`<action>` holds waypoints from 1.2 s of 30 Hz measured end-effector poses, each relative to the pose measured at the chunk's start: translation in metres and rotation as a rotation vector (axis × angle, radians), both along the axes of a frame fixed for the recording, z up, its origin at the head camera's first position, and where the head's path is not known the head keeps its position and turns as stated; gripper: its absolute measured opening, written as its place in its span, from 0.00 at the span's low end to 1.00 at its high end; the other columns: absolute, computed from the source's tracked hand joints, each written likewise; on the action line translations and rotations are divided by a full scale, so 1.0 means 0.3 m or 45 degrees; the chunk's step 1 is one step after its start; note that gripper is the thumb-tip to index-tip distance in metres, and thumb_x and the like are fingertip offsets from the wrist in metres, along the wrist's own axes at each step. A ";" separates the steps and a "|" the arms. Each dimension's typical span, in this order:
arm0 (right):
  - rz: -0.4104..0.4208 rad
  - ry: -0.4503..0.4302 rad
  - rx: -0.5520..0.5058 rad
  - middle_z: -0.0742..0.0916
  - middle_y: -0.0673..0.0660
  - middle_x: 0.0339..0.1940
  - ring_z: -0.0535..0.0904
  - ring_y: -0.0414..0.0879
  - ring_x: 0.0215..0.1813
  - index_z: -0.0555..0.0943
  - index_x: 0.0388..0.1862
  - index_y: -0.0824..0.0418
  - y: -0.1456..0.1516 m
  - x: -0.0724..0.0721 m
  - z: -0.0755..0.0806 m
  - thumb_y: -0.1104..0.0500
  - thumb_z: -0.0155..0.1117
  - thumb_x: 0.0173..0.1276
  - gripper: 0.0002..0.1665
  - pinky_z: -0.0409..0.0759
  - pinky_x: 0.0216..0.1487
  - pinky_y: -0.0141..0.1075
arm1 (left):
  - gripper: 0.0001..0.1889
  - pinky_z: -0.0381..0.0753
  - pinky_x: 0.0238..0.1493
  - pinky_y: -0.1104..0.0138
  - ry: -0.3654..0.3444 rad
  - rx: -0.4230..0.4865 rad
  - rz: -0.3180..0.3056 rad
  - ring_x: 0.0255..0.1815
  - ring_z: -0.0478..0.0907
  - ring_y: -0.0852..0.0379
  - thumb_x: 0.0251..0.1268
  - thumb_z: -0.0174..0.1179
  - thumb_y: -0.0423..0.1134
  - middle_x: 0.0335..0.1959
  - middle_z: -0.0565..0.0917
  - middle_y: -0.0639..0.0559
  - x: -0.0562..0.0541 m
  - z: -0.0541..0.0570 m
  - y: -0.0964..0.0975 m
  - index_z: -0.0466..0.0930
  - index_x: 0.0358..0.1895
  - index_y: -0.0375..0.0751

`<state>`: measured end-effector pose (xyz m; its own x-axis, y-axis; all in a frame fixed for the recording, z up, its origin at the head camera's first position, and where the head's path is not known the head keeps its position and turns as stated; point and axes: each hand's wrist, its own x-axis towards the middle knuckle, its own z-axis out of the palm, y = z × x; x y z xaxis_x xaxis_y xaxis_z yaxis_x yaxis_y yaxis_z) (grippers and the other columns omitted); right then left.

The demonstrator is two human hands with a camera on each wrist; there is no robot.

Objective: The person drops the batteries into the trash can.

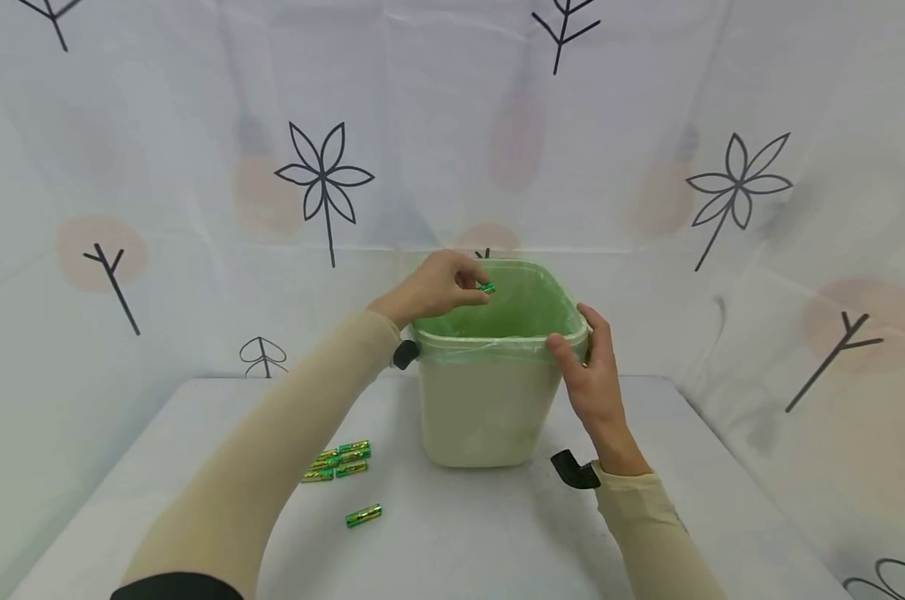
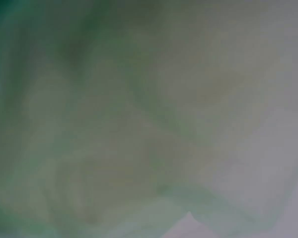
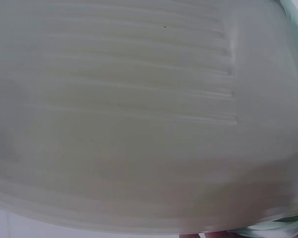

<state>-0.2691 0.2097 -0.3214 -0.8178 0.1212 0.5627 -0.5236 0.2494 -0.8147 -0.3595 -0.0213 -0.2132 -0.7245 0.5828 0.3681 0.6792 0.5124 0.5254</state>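
Observation:
A pale trash can (image 1: 490, 408) lined with a thin green bag (image 1: 527, 300) stands on the table. Over its open top, my left hand (image 1: 445, 283) pinches a small green-and-gold battery (image 1: 487, 287) between thumb and fingers. My right hand (image 1: 593, 371) grips the can's right rim, thumb at the front and fingers along the side. The can's ribbed wall (image 3: 139, 94) fills the right wrist view. Blurred green bag film (image 2: 114, 124) covers the left wrist view, hiding the hand there.
Several matching batteries (image 1: 351, 457) lie grouped on the white table (image 1: 452, 542), partly hidden behind the left sleeve. A single battery (image 1: 364, 515) lies nearer the front. Behind the table hangs a white cloth (image 1: 437, 150) with printed plants.

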 end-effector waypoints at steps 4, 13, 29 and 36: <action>-0.007 -0.004 0.015 0.71 0.63 0.64 0.69 0.47 0.59 0.55 0.74 0.49 0.001 0.001 0.003 0.55 0.60 0.69 0.38 0.66 0.58 0.39 | 0.12 0.77 0.41 0.66 -0.020 -0.028 0.023 0.36 0.78 0.57 0.59 0.67 0.39 0.34 0.82 0.51 0.003 -0.005 -0.002 0.84 0.45 0.41; -0.010 -0.013 0.011 0.72 0.63 0.64 0.69 0.47 0.59 0.54 0.74 0.52 0.002 0.001 0.002 0.55 0.60 0.69 0.39 0.66 0.57 0.37 | 0.13 0.76 0.41 0.66 -0.009 -0.111 0.037 0.37 0.77 0.58 0.61 0.66 0.42 0.36 0.81 0.53 0.009 -0.008 0.002 0.84 0.48 0.43; -0.021 -0.031 0.012 0.73 0.63 0.62 0.70 0.47 0.58 0.54 0.75 0.50 0.004 0.004 -0.001 0.54 0.60 0.70 0.39 0.66 0.58 0.39 | 0.13 0.76 0.43 0.66 0.048 0.010 0.015 0.36 0.77 0.56 0.60 0.67 0.39 0.35 0.81 0.50 0.012 0.000 -0.024 0.83 0.47 0.41; -0.016 -0.028 0.015 0.72 0.63 0.62 0.70 0.47 0.58 0.54 0.75 0.50 0.004 0.001 -0.001 0.53 0.60 0.69 0.39 0.66 0.58 0.40 | 0.11 0.76 0.42 0.65 0.142 0.107 0.047 0.35 0.77 0.57 0.60 0.66 0.39 0.34 0.81 0.50 0.051 0.016 -0.132 0.83 0.44 0.40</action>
<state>-0.2688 0.2110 -0.3218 -0.8283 0.1246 0.5463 -0.5026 0.2656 -0.8227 -0.3442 -0.0609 -0.2083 -0.6964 0.5206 0.4939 0.7175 0.4955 0.4895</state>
